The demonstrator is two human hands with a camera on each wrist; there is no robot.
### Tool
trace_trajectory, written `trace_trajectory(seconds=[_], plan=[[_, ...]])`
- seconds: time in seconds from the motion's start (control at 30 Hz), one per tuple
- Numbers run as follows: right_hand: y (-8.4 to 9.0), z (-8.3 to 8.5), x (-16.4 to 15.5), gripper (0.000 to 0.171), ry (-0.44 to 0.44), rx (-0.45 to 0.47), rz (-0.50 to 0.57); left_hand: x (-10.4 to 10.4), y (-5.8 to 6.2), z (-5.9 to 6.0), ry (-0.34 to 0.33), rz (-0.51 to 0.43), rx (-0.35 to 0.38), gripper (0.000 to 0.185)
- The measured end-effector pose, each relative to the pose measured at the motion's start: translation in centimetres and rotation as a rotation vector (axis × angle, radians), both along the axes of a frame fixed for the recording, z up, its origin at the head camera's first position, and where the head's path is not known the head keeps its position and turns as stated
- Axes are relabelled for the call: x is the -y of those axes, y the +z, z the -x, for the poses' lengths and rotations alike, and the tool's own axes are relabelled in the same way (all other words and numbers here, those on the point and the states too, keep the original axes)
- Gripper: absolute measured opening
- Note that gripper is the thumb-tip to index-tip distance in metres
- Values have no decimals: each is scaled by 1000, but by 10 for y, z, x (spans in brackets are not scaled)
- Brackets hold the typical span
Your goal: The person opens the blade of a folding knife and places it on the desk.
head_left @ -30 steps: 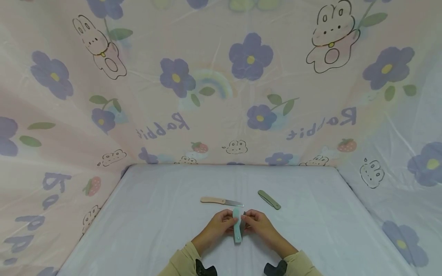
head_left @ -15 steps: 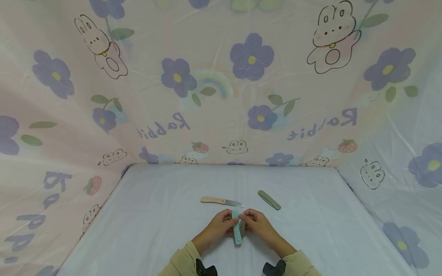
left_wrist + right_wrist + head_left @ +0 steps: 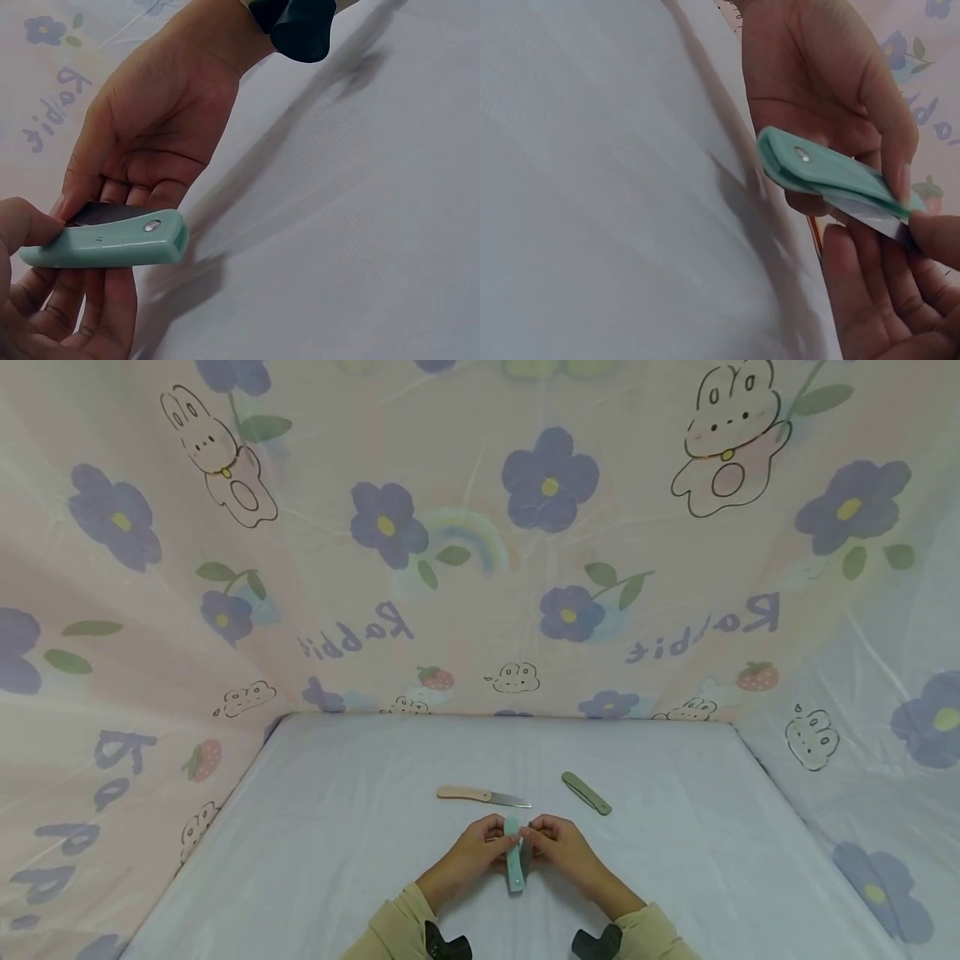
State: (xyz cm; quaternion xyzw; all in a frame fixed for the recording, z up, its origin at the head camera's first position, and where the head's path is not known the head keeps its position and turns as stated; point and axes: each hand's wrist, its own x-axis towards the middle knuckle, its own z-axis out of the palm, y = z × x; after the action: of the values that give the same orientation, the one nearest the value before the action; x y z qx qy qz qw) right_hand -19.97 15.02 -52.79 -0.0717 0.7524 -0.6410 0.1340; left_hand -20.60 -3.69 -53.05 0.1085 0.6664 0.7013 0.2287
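Left hand (image 3: 474, 853) grips mint-green folding knife (image 3: 513, 853) by handle, thumb on top, fingers curled beneath; knife held above table (image 3: 315, 827) at front centre, pivot end toward person. Right hand (image 3: 564, 852) pinches dark blade (image 3: 870, 212), part-way out of handle, between thumb and fingers. Beyond hands on table: open knife with tan handle (image 3: 480, 796) just left of centre, closed olive-green folding knife (image 3: 587, 793) to right, well apart from each other. Flower-and-rabbit curtain (image 3: 480, 543) behind.

"Rabbit" (mirrored, repeated) on the printed curtain (image 3: 480, 568) behind the table.
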Motion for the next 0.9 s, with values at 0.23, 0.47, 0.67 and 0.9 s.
trace_trajectory(seconds=[0.23, 0.47, 0.67, 0.9], plan=[[1, 0, -1, 32, 0, 16, 23, 0, 0, 0, 7, -12, 4, 25], [1, -1, -3, 33, 8, 34, 40, 1, -1, -1, 3, -27, 19, 24], [1, -1, -4, 32, 6, 36, 58, 3, 0, -1, 7, -39, 22, 26], [1, 0, -6, 32, 5, 45, 91, 8, 2, -2, 29, -44, 23, 29]])
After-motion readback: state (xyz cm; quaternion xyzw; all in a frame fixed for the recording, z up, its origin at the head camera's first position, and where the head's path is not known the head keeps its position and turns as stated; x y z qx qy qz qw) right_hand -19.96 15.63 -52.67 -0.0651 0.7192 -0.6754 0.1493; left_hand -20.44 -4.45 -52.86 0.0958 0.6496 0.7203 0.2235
